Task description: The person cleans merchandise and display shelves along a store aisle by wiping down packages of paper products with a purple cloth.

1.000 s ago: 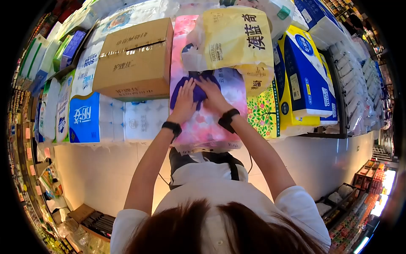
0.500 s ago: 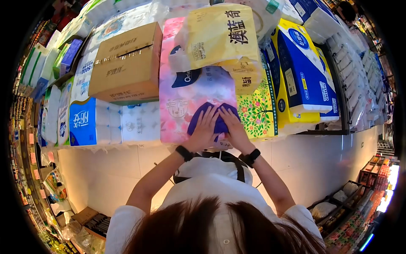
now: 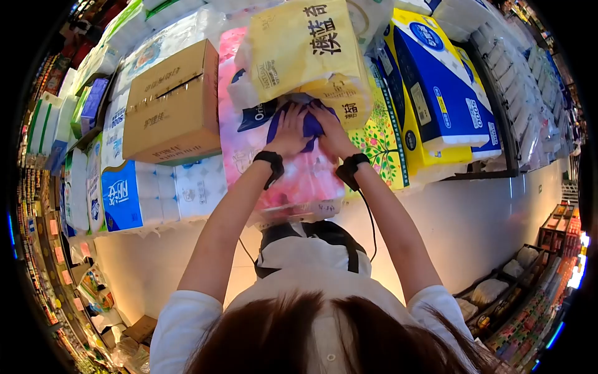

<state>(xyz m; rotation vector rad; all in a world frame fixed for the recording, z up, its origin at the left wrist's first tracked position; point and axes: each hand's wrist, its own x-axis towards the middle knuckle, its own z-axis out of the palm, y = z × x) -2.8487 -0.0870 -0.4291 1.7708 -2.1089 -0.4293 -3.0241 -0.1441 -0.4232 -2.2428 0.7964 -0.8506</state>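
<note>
A dark purple cloth (image 3: 313,127) lies bunched on a pink floral paper pack (image 3: 299,171), just in front of a yellow pack (image 3: 299,56) with dark lettering. My left hand (image 3: 289,132) rests flat on the cloth's left part, fingers stretched forward. Beside it, my right hand (image 3: 331,132) presses the cloth's right part, its fingers also extended and slanting inward. Both palms face down, and each wrist wears a black band. The yellow pack's near edge sits close to my fingertips.
Left of the pink pack stands a cardboard box (image 3: 171,103) on white paper packs. To the right are a floral green-yellow pack (image 3: 383,146) and blue-and-yellow packs (image 3: 436,81). Shelves (image 3: 517,293) line the aisle behind, and a thin black cable (image 3: 372,218) hangs by my right arm.
Both hands have slid forward over the pink pack with the purple cloth, from its near edge to close by the yellow pack. The view has shifted slightly.
</note>
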